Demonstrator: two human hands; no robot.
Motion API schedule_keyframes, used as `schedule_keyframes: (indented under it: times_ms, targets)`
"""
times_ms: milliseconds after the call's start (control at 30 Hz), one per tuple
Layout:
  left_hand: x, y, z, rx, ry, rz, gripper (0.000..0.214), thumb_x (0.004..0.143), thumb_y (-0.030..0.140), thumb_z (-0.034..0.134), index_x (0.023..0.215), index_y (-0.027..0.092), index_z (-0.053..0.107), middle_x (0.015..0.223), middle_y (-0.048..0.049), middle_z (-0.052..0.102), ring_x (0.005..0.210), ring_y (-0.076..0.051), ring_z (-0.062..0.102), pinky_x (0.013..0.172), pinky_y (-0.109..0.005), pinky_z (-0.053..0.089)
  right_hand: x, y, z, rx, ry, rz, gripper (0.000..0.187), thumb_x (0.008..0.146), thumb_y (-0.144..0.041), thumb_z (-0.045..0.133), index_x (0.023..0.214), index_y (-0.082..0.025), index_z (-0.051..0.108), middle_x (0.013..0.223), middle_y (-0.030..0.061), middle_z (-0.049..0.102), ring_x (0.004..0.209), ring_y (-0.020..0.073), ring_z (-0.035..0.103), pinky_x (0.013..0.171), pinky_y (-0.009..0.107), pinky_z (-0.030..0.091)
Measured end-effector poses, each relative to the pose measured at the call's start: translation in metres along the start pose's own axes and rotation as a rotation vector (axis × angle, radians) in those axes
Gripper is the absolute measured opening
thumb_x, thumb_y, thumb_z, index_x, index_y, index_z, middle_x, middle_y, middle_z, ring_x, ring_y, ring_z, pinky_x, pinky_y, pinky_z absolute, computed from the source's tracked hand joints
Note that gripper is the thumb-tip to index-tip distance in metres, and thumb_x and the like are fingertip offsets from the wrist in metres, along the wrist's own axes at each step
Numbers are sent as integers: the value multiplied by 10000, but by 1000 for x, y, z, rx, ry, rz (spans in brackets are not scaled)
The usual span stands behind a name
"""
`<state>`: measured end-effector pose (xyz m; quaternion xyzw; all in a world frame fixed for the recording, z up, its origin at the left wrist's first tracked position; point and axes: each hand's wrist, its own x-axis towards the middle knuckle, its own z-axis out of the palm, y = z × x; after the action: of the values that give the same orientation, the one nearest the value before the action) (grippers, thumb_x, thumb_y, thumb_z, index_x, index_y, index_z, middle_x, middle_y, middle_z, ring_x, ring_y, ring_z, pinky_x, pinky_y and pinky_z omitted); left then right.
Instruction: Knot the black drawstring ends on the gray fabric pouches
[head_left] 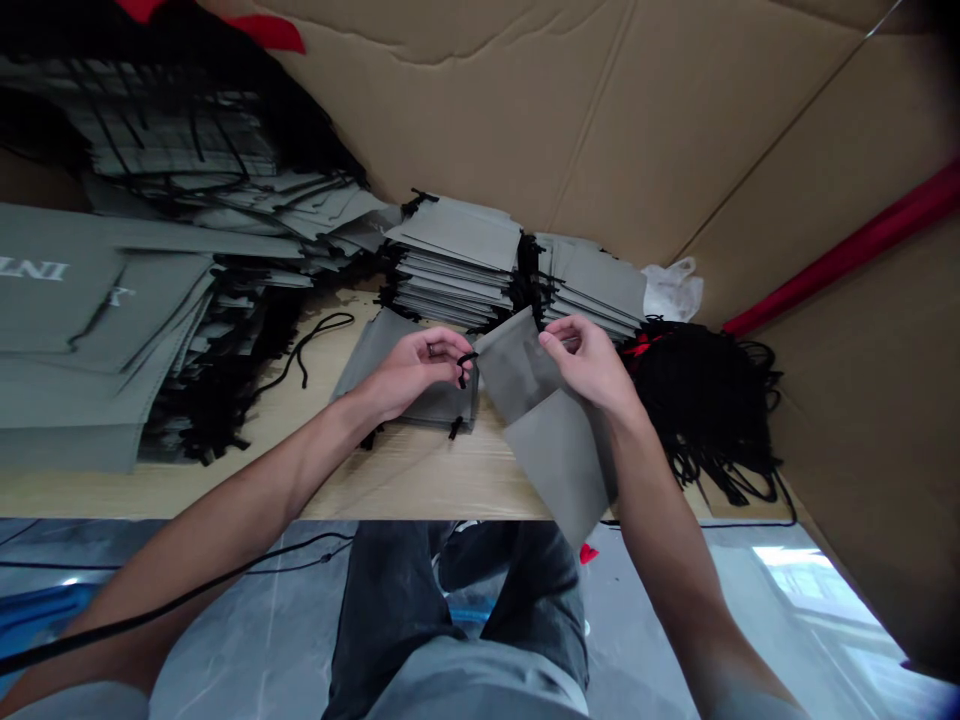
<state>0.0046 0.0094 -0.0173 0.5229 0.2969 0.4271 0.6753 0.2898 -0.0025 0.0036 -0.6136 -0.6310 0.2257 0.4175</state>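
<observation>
A grey fabric drawstring bag (pixel 559 455) hangs from my right hand (pixel 587 362), whose fingers are closed on it near its upper edge. The bag's lower part reaches past the table's front edge. My left hand (pixel 427 370) pinches a black cord (pixel 465 368) at the bag's upper left corner. Beneath my left hand lie a few flat grey bags (pixel 431 408) with black cord ends sticking out. A loose black cord (pixel 304 345) rests on the table left of that hand.
Two piles of grey bags, a left one (pixel 457 255) and a right one (pixel 592 280), stand against the cardboard wall (pixel 495 110). Black cords (pixel 705 400) are bundled at right beside a white plastic bag (pixel 675 290). Larger printed grey bags (pixel 97 330) are heaped at left on the wooden table (pixel 420 480).
</observation>
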Motion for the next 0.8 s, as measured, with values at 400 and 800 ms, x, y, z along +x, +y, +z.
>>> schedule_keyframes:
  times_ms: [400,800]
  targets:
    - [1,-3,-4,238,-82,2,347,663,111,729,995,158,815,802,10,659,676,-108,663,719,-255,556,13,35,6,-294,-297,70,603,743,-397,961,1221,-174,669,1034,64,751,906,226,688,865,363,521]
    - [-3,-9,-2,309,-137,235,60,743,237,754,719,186,733,720,-9,657,699,-143,557,669,-266,412,-9,-8,22,-354,-420,-596,535,993,-180,660,1511,-312,659,1428,141,506,1161,291,564,1102,499,500]
